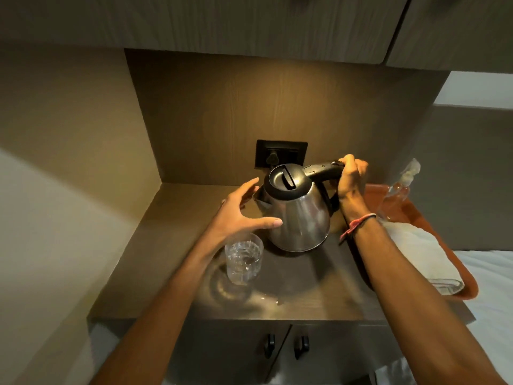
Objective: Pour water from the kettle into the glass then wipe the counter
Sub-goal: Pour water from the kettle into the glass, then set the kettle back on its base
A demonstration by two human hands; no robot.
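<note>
A steel kettle (301,215) with a black lid stands at the back of the brown counter (172,245), its spout turned left. My right hand (351,176) is closed around its black handle. My left hand (241,215) hovers with spread fingers at the kettle's left side, the thumb tip near or on the steel wall. A clear cut-glass tumbler (243,259) holding some water stands on the counter just below my left hand. A few water drops (279,302) lie near the counter's front edge.
An orange tray (469,284) sits at the right with a folded white cloth (419,251) and a clear spray bottle (397,193) on it. A black wall socket (280,154) is behind the kettle. Cabinet doors with black handles (286,345) lie below; cupboards hang overhead.
</note>
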